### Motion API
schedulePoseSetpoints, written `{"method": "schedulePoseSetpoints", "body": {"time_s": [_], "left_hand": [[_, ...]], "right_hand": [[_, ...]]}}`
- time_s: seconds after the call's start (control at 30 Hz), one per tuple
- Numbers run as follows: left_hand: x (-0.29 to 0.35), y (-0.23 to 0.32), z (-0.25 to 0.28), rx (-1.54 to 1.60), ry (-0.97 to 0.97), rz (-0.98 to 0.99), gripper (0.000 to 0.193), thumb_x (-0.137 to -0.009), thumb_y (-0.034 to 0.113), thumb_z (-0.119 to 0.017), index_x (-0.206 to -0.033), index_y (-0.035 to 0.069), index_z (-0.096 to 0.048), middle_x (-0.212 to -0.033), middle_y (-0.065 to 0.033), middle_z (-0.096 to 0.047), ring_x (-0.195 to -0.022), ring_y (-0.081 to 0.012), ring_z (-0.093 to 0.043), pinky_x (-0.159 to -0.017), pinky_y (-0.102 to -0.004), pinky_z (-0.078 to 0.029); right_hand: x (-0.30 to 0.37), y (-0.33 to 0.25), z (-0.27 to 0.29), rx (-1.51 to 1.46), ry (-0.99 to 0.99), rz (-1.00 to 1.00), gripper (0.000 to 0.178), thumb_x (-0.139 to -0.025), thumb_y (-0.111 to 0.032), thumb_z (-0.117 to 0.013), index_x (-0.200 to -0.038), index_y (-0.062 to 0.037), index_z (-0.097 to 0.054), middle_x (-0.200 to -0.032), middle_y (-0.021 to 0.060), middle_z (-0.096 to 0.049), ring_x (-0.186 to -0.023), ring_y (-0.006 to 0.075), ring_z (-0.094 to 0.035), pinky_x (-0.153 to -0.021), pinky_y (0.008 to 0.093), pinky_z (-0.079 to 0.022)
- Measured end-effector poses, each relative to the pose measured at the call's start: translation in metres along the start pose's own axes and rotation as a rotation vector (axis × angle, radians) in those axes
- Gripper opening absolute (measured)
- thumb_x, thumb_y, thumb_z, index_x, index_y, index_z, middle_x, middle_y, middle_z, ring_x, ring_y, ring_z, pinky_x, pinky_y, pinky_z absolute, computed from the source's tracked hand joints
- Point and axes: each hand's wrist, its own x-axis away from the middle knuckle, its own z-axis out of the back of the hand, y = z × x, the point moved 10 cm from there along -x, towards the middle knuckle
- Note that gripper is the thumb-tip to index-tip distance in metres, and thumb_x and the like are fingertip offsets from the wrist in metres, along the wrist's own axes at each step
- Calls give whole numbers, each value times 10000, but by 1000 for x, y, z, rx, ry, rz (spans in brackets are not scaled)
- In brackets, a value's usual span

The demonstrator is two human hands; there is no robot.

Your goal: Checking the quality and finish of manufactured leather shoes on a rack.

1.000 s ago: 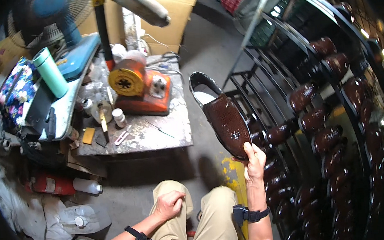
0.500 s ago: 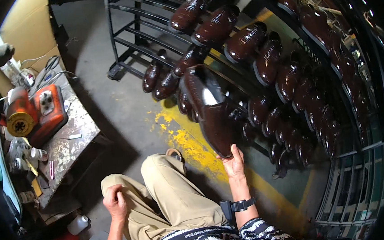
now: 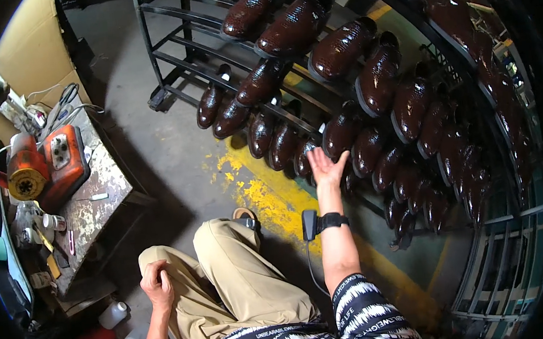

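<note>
— Right hand (image 3: 326,167)?
— Raised toward 12 o'clock, palm open, fingers (image 3: 341,160) spread and released, gripping nothing. Just short of the dark brown shoes (image 3: 355,144) on the lower bar of the black metal rack (image 3: 167,56); touching them or not, cannot tell. Black strap with a small device (image 3: 319,222) on the wrist.
— Nearest shoe?
— A glossy, textured one (image 3: 339,133) at 1 o'clock from the fingertips, toe down, resting on the rack among its row. More of the same up at 12 and across to 3 o'clock, in several tiers.
— Left hand (image 3: 157,283)?
— Down at 7 o'clock, loosely curled and resting on the left knee of the tan trousers (image 3: 242,280). Holding nothing, as far as seen.
— Around that?
— Worn workbench (image 3: 103,183) at 9 o'clock, well apart from both hands, carrying an orange machine (image 3: 60,164) with cables behind. A white bottle (image 3: 112,314) on the floor near 8 o'clock. Yellow paint patch (image 3: 267,201) on the grey floor between the knee and the rack.
</note>
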Motion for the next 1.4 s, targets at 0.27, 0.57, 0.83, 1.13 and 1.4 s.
{"method": "schedulePoseSetpoints", "body": {"time_s": [0.27, 0.57, 0.83, 1.13, 1.4], "left_hand": [[-4, -8, -1, -47, -43, 33, 173, -670, -44, -470, -799, 10, -573, -702, -119, -566, -593, -249, -551, -545, -303, -435], [-3, -10, -19, -33, -76, 51, 162, -678, -38, -454, -777, 6, -574, -706, -111, -571, -609, -227, -550, -560, -298, -432], [-2, -18, -9, -49, -79, 89, 190, -719, -41, -425, -825, -4, -578, -737, -101, -561, -650, -196, -544, -597, -274, -426], [-3, -10, -6, -58, -54, 53, 174, -698, -57, -460, -813, 4, -576, -717, -114, -567, -641, -224, -561, -581, -289, -435], [0, -17, 1, -63, -23, 94, 151, -676, -39, -494, -789, 17, -577, -692, -109, -563, -594, -233, -553, -545, -292, -429]], "right_hand": [[7, 199, -113, 666, -362, -332, 948, -732, -500, -631, -1386, -86, -82, -1399, 238, -94, -1296, 371, -147, -952, 549, -326], [-72, 202, -152, 395, -53, -203, 520, -687, -426, -701, -1035, -92, -506, -973, 89, -523, -850, 277, -522, -659, 383, -479], [41, 164, -47, 563, -304, -241, 357, -766, -376, -646, -988, -107, -573, -851, 9, -623, -680, 143, -581, -506, 259, -423], [147, 85, 36, 797, -454, -219, 577, -747, -182, -664, -1221, 25, -410, -1197, 95, -480, -1081, 193, -464, -950, 328, -355], [211, 63, -62, 1237, -754, 198, 473, -654, -124, -740, -1032, 33, -503, -957, 76, -577, -864, 137, -537, -790, 274, -438]]}}
